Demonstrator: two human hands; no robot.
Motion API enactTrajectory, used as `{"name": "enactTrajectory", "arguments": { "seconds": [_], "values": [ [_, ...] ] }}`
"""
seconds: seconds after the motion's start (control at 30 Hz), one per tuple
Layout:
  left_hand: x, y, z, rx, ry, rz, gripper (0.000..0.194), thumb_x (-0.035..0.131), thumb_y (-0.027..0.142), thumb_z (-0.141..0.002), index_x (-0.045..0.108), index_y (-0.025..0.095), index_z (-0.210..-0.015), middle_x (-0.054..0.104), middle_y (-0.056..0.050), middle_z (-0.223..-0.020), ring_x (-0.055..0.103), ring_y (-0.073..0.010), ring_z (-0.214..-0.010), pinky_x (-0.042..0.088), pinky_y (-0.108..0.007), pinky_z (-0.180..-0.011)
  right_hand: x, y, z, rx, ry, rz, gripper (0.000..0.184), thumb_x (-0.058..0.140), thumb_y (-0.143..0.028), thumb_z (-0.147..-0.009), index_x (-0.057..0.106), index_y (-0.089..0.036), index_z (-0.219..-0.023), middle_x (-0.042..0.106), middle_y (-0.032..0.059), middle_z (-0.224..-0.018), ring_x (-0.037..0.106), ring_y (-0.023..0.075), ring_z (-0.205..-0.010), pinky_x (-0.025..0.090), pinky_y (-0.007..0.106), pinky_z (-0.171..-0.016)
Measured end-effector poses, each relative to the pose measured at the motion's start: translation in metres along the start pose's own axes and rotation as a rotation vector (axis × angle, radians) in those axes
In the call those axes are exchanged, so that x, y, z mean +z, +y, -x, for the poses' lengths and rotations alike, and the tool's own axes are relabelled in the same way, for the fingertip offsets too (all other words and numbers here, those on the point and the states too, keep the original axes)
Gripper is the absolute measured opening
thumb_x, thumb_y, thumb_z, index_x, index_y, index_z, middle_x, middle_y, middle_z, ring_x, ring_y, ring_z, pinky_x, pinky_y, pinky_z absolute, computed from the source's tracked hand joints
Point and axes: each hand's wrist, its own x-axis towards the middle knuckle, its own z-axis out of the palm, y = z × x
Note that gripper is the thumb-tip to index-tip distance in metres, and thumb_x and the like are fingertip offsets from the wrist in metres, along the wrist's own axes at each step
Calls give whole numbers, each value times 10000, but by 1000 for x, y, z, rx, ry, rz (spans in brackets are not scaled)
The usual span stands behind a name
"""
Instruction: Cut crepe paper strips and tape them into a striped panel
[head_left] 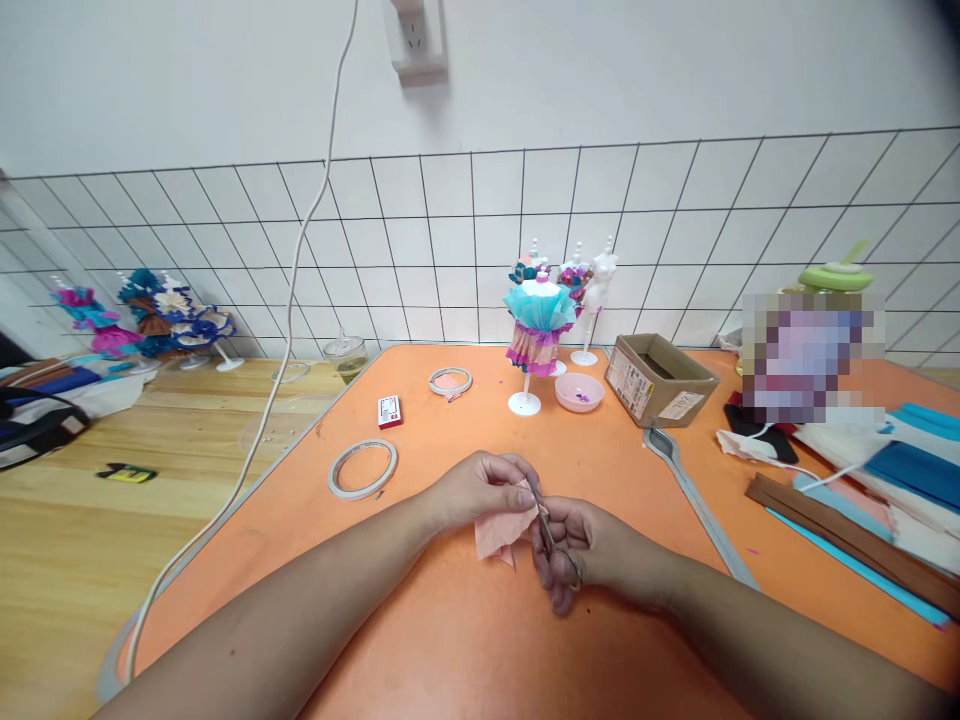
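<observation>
Between finger and thumb, my left hand [487, 490] pinches a piece of peach crepe paper [501, 530] over the orange mat. My right hand [574, 550] is closed round a small pair of scissors [546, 528], whose blades meet the paper's edge close to my left fingertips. Whether the blades are apart is too small to tell. Beyond my hands stands a mini dress form [540, 335] in a turquoise, purple and peach paper dress. A pink bowl [579, 393] with small scraps sits beside its base.
Two rolls of white tape [363, 444] and a small red-and-white box [389, 411] lie on the mat [450, 640]. Right stand a cardboard box [660, 380] and folded coloured paper [847, 520]. A white cable [294, 290] hangs down at left. More dressed forms [154, 310] stand far left.
</observation>
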Motion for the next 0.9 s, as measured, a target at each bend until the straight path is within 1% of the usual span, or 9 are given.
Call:
{"name": "enactTrajectory", "arguments": {
  "seconds": [0.1,0.27,0.43,0.67,0.83,0.9],
  "values": [
    [-1,0,0,15,-16,-5,308,776,423,-633,691,127,-639,586,-50,-845,561,-132,-740,469,-250,-690,1,-1,0,13,9,5,430,777,-443,-644,533,-157,-853,568,-17,-685,580,104,-539,495,248,-540],
    [-2,-2,0,20,-35,-14,277,768,394,-656,691,128,-648,585,-46,-856,559,-121,-728,455,-243,-675,3,-2,1,2,14,-3,495,793,-470,-611,549,-142,-892,584,9,-754,587,104,-595,494,246,-576],
    [-4,-5,-1,50,-61,-16,253,761,368,-675,682,129,-651,583,-43,-854,563,-121,-741,451,-248,-694,1,2,0,2,11,-22,417,788,-411,-639,513,-154,-819,575,-18,-658,581,109,-526,490,245,-521],
    [-4,-3,-1,39,-90,-61,287,760,400,-670,673,128,-634,588,-46,-847,560,-125,-749,444,-252,-701,2,0,0,10,-3,-26,455,802,-414,-612,544,-144,-871,581,-4,-726,583,97,-562,494,235,-547],
    [-4,-3,-1,34,-88,-77,316,757,432,-662,674,128,-643,603,-54,-862,567,-138,-769,444,-265,-713,2,2,0,21,10,-9,385,778,-385,-649,535,-148,-829,567,-19,-660,568,96,-514,488,228,-508],
    [-4,-3,-1,30,-81,-82,329,759,444,-655,675,127,-643,609,-57,-868,569,-143,-776,445,-269,-715,2,2,1,22,15,-1,385,778,-385,-649,536,-146,-828,565,-18,-661,570,97,-516,493,231,-511]
  ]
}}
